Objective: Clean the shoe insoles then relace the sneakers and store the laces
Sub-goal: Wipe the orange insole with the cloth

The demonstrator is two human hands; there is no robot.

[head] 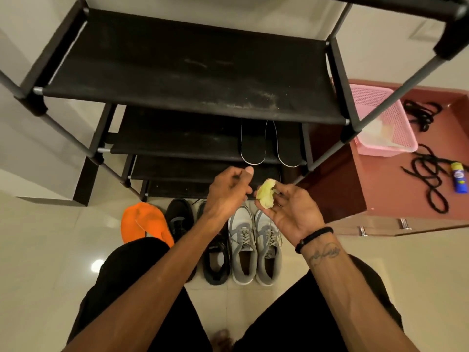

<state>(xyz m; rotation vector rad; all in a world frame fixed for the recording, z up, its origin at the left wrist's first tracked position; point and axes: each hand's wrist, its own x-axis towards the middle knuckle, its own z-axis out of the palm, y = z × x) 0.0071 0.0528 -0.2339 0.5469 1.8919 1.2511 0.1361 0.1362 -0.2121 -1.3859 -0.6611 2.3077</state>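
Two black insoles (253,142) with white edges lie side by side on the second shelf of the black shoe rack (193,97). My right hand (291,212), palm up, holds a crumpled yellow wipe (266,193) in its fingers. My left hand (228,190) hovers just left of the wipe with fingers loosely curled and nothing in it. Below my hands, a pair of grey laced sneakers (255,245) stands on the floor beside a pair of black sneakers (215,255). Black laces (431,179) lie loose on the reddish cabinet top at right.
A pink plastic basket (388,118) with white cloth inside sits on the reddish cabinet (380,189), and a small blue and yellow bottle (459,177) lies near the laces. Orange slippers (142,222) rest on the tiled floor left of the sneakers.
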